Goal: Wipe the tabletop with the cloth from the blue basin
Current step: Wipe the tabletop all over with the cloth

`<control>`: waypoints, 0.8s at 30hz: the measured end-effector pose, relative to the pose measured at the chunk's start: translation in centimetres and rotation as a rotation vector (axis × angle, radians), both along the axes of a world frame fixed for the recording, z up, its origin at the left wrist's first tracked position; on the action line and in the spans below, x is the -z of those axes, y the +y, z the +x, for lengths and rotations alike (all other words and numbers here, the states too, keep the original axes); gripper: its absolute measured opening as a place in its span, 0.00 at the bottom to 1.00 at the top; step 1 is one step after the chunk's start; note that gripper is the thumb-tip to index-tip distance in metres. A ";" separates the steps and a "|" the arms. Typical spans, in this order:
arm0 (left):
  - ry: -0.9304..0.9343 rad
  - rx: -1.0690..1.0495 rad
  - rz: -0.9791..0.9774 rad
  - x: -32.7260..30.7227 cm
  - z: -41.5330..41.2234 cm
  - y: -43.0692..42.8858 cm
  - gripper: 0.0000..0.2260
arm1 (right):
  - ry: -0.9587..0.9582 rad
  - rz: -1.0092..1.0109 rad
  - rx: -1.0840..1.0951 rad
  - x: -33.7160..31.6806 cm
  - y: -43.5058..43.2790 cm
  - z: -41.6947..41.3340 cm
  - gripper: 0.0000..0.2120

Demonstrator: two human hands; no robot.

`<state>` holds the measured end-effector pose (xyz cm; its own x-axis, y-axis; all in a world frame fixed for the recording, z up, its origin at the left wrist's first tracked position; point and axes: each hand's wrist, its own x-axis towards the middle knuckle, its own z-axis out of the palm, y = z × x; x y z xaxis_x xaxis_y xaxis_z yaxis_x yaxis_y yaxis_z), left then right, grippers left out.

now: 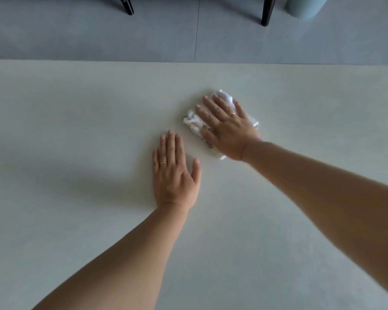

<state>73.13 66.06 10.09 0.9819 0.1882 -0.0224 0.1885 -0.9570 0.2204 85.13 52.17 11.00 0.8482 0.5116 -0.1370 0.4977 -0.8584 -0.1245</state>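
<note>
A crumpled white cloth (pixel 192 121) with a small dark pattern lies on the pale tabletop (pixel 76 130), right of centre. My right hand (pixel 226 128) presses flat on top of it, fingers spread and pointing up-left, covering most of the cloth. My left hand (pixel 174 173) rests flat on the bare tabletop just below and left of the cloth, fingers together and holding nothing. Each hand wears a gold ring. The blue basin is not in view.
The table's far edge (pixel 188 61) runs across the upper part of the view, with grey floor tiles beyond. Two black furniture legs (pixel 267 12) stand on the floor, and a pale blue-green rounded bin (pixel 305 6) sits at the top right.
</note>
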 end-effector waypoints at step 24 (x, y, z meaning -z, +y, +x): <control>0.046 -0.016 -0.016 -0.3 0.1 0.0 0.30 | 0.044 0.067 0.234 0.5 8.4 6.7 0.28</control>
